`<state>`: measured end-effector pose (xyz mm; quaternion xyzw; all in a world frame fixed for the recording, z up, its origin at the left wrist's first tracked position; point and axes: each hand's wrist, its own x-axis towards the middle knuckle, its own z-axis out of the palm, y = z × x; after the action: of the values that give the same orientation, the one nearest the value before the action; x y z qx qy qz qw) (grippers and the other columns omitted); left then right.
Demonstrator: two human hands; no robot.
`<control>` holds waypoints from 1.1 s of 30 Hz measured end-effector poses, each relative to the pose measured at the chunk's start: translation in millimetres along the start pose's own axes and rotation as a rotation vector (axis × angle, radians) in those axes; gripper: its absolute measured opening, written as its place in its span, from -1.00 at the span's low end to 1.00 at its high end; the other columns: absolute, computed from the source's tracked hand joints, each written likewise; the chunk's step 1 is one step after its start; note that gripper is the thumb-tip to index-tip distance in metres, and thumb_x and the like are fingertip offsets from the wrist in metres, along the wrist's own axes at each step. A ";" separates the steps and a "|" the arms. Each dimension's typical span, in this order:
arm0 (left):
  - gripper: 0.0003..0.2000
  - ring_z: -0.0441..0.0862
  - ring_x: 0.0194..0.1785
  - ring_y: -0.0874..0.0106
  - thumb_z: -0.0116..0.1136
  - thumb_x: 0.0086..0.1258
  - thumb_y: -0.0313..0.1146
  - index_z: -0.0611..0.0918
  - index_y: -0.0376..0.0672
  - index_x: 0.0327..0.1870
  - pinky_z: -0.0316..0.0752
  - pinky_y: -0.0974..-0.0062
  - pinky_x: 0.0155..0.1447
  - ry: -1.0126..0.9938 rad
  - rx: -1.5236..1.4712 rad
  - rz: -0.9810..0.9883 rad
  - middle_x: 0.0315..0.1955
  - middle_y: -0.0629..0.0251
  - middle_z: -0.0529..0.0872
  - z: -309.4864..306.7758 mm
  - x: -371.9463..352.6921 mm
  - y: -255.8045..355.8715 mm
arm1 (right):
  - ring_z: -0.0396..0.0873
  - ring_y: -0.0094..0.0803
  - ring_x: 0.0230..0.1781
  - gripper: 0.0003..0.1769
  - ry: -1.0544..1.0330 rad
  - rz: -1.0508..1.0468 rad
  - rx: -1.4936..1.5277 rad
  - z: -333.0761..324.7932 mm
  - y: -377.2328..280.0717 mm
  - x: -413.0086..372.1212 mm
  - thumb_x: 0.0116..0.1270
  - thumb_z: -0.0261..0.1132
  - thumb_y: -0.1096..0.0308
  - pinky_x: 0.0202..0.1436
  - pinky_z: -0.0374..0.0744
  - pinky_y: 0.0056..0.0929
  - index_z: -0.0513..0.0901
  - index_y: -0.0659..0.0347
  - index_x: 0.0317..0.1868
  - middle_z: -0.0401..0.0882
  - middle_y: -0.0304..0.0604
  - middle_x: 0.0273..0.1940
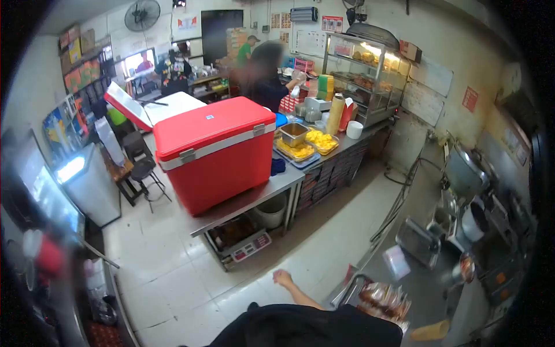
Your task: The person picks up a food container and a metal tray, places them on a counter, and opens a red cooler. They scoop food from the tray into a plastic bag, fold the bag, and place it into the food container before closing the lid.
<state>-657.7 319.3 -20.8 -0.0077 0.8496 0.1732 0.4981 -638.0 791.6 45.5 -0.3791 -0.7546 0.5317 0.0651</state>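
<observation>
Low in the view, my right hand (283, 279) reaches out over the tiled floor with nothing in it. Its fingers look loosely bent and a little apart. The bare forearm comes from a dark sleeve at the bottom edge. Just right of that arm, a metal tray (354, 289) and plastic-wrapped brown food (381, 301) sit on the steel counter (370, 257). The hand touches neither. Ahead of it, a digital scale (251, 247) stands on the low shelf of a steel table (231, 217). My left hand is out of view.
A large red cooler (219, 153) occupies the steel table. Behind it are trays of yellow food (296, 149), a metal pan (293, 133) and a lit glass display case (367, 75). A person in dark clothes (266, 75) handles something there. Pots (465, 168) line the right counter.
</observation>
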 end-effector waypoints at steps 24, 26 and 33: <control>-0.65 0.52 -0.21 0.29 -0.02 0.14 -0.05 0.55 -0.16 -0.27 0.42 0.19 -0.20 -0.193 0.014 0.072 -0.26 0.25 0.58 9.8 181.5 598.5 | 0.54 -0.19 -0.47 -0.57 -0.211 0.523 -0.460 -443.9 176.3 324.6 0.09 -0.03 0.05 -0.30 0.48 -0.25 0.61 0.21 -0.53 0.56 -0.06 -0.54; -0.66 0.52 -0.20 0.29 -0.02 0.14 -0.06 0.55 -0.15 -0.27 0.41 0.19 -0.20 -0.203 0.062 0.029 -0.26 0.25 0.58 26.5 177.8 611.1 | 0.50 -0.47 -0.64 -0.78 0.066 0.416 -0.322 -490.9 215.0 410.2 0.13 0.08 0.24 -0.66 0.39 -0.54 0.57 0.19 -0.41 0.55 -0.21 -0.55; -0.68 0.52 -0.19 0.30 -0.01 0.13 -0.08 0.55 -0.14 -0.27 0.40 0.19 -0.19 -0.284 0.490 0.313 -0.26 0.23 0.58 59.6 220.9 761.1 | 0.46 -0.52 -0.61 -0.76 0.226 0.388 0.097 -594.2 98.4 505.7 0.19 0.07 0.17 -0.60 0.40 -0.54 0.53 0.16 -0.43 0.55 -0.19 -0.50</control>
<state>-860.0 1087.9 -16.6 0.2675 0.7791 0.0376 0.5658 -646.7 1577.8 60.7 -0.5708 -0.6289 0.5240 0.0639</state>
